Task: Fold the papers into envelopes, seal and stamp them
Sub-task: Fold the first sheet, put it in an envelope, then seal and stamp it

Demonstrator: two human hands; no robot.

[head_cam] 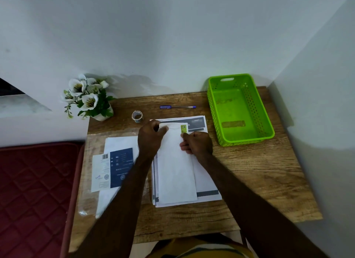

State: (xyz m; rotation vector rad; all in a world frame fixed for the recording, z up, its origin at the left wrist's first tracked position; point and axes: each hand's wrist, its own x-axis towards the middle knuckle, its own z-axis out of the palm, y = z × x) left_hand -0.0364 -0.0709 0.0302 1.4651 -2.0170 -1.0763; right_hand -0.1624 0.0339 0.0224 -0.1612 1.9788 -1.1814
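A long white envelope [175, 173] lies lengthwise on a stack of printed papers [206, 183] in the middle of the wooden table [259, 181]. A small green stamp [183, 128] sits at the envelope's far right corner. My left hand [150, 137] pinches the far left corner of the envelope. My right hand [196, 143] rests on the envelope just below the stamp, with a fingertip touching the stamp's lower edge.
A green perforated basket [240, 112] stands at the back right. A blue pen [177, 107] and a roll of clear tape [137, 116] lie behind the papers. White flowers in a pot [87, 97] stand at the back left. More white envelopes and a blue-printed sheet [115, 167] lie on the left.
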